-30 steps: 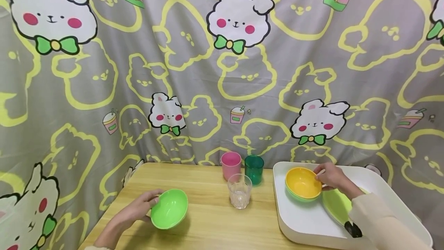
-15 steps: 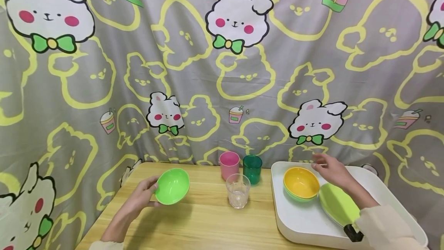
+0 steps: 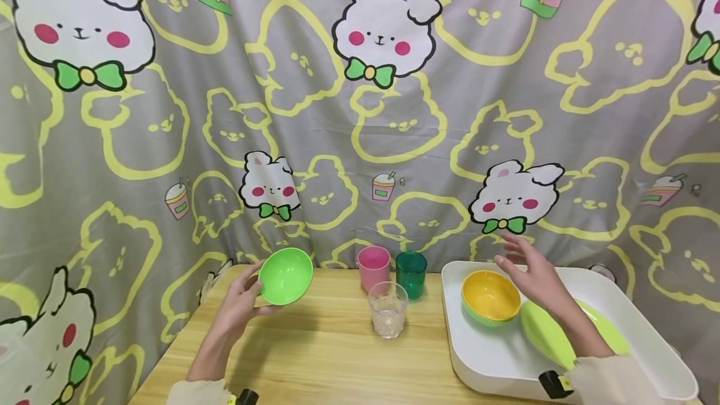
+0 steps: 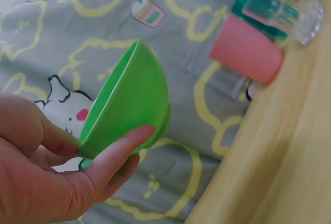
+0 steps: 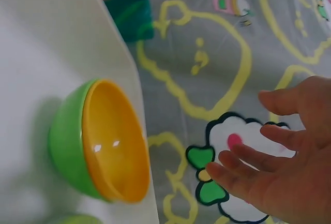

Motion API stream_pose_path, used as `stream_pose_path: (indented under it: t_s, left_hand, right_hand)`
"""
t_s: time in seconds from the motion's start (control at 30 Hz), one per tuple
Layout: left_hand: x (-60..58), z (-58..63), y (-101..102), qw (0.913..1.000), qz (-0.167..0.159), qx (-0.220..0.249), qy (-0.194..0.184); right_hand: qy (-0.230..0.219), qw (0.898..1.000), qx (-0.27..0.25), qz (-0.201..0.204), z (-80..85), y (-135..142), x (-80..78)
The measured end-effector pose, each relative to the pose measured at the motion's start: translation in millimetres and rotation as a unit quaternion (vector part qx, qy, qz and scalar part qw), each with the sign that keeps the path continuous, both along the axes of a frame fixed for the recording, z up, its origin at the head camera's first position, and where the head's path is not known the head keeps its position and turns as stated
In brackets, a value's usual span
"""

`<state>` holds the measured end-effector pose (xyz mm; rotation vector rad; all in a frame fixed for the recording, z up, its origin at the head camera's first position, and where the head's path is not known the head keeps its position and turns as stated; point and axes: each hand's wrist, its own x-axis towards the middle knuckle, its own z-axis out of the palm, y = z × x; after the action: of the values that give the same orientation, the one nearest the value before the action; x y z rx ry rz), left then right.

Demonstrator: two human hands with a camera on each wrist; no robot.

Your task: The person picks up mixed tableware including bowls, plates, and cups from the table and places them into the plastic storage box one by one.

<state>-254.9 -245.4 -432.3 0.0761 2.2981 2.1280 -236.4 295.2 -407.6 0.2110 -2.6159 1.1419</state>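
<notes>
My left hand grips a light green bowl by its rim, thumb at the edge and fingers under the outside. The bowl is held tilted above the table, its inside facing the head camera. In the left wrist view the green bowl shows from the side. My right hand hovers over the white tray with fingers apart, holding nothing. Just left of it, a yellow bowl sits nested in a green bowl in the tray. The right wrist view shows the right hand apart from the yellow bowl.
The white tray stands at the right of the wooden table and also holds a lime green plate. A pink cup, a dark green cup and a clear glass stand mid-table. A patterned curtain hangs behind.
My right hand has let go of the yellow bowl and risen away from it, leaving it nested in the green one. The left hand has raised its green bowl up and slightly right.
</notes>
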Motion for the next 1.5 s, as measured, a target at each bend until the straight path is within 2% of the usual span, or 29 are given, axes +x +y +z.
stream_pose_path:
  t_s: [0.27, 0.43, 0.6, 0.83, 1.2, 1.5]
  left_hand:
    - [-6.2, 4.3, 19, 0.9987, 0.009, 0.047, 0.016]
    - [-7.0, 10.8, 26, 0.9961, 0.024, 0.076, 0.037]
    - [-6.0, 17.4, 34, 0.9917, 0.027, 0.113, 0.055]
    - [-2.9, 21.7, 41, 0.9884, 0.032, 0.14, 0.05]
    - [-6.5, 15.5, 50, 0.9875, 0.013, 0.152, 0.041]
    - [-7.6, 8.3, 66, 0.9893, -0.007, 0.144, 0.024]
  right_hand:
    - [0.044, 0.998, -0.042, 0.004, 7.3, -12, 6.5]
    - [0.044, 0.996, -0.083, 0.003, 6.1, -22, 5.7]
    - [0.063, 0.99, -0.128, 0.004, 2.8, -34, 5.5]
    - [0.071, 0.987, -0.145, 0.005, 3.7, -55, 6.7]
    - [0.083, 0.976, -0.2, 0.03, -3.8, -80, 3.2]
    - [0.068, 0.973, -0.22, 0.03, -15.0, -101, 2.1]
